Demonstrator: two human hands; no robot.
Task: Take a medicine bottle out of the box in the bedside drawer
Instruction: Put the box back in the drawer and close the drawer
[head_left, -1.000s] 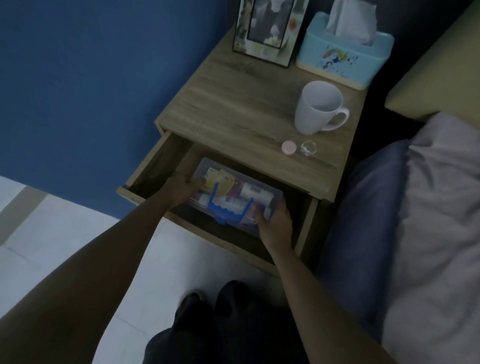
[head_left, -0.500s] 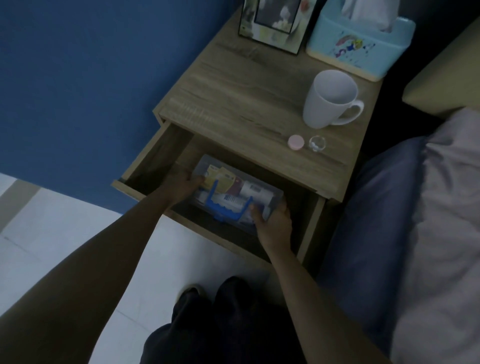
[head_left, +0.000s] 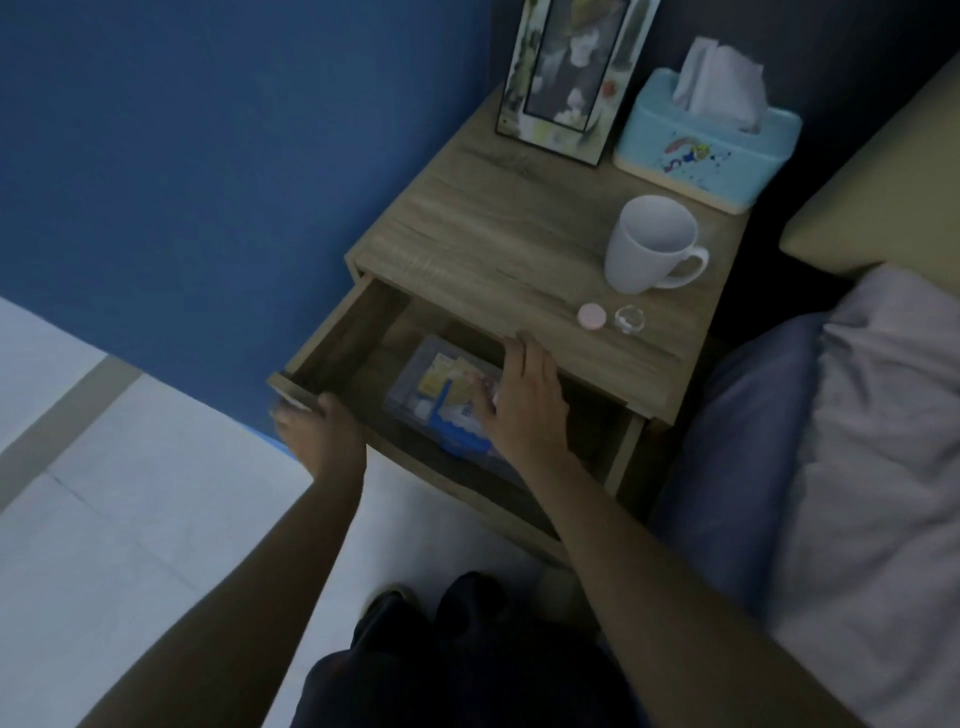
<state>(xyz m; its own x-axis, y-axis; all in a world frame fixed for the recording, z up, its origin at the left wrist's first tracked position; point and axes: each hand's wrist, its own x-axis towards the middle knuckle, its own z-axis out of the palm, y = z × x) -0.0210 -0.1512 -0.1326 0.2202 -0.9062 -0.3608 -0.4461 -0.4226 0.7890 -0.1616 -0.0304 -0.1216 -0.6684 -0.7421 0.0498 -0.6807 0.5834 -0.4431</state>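
Observation:
The bedside drawer (head_left: 337, 358) stands pulled open. A clear plastic box (head_left: 413, 382) with a blue handle (head_left: 451, 423) lies inside, with yellow packets and a white labelled container showing through the lid. My right hand (head_left: 524, 402) rests flat on the right half of the box, fingers spread, and covers that side's contents. I cannot pick out a medicine bottle for sure. My left hand (head_left: 317, 426) is outside the drawer, fingers curled over the left corner of the drawer front.
On the nightstand top (head_left: 493, 249) stand a white mug (head_left: 649, 249), a blue tissue box (head_left: 706, 145) and a photo frame (head_left: 566, 73). A pink cap (head_left: 591, 316) and a small clear piece (head_left: 629, 318) lie near its front edge. The bed (head_left: 857, 441) is close on the right.
Both hands have let go of the box's sides. The left hand moved out to the drawer front's left corner. The right hand moved up onto the lid.

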